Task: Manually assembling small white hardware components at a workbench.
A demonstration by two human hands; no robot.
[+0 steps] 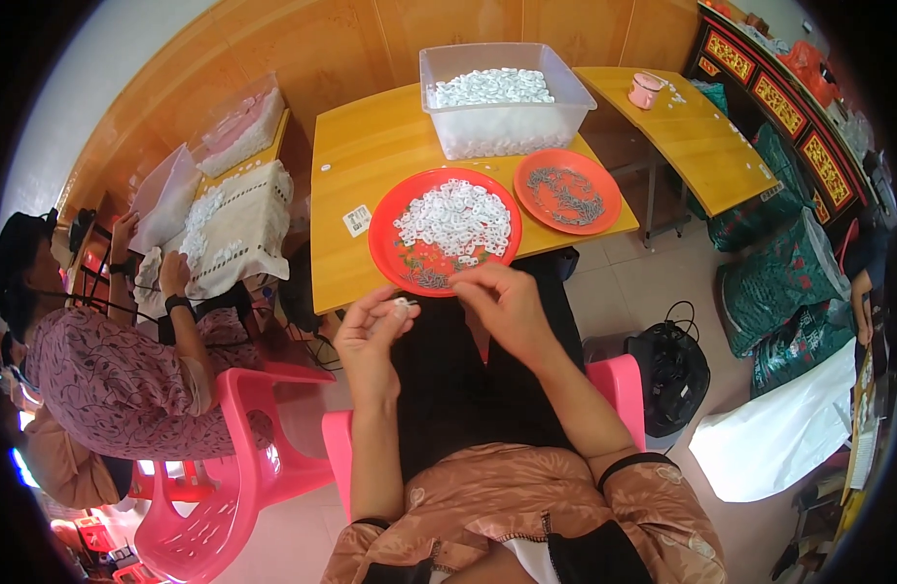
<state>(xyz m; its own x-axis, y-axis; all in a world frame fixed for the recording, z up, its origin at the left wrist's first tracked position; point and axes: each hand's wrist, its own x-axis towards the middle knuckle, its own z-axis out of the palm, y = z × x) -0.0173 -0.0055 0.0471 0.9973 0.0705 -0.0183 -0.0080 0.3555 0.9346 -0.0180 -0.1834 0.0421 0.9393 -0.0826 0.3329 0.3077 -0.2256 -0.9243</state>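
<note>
Informal workshop: white parts, plastic bin, green sacks

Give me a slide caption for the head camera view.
Left hand holds a small white piece; right hand is beside gray pieces on the nearer red plate.

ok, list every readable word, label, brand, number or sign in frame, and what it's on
Nothing legible.
White sticker on the middle table: print too small to read.
Small pale label on the right table, near corner: too small to read.
</note>
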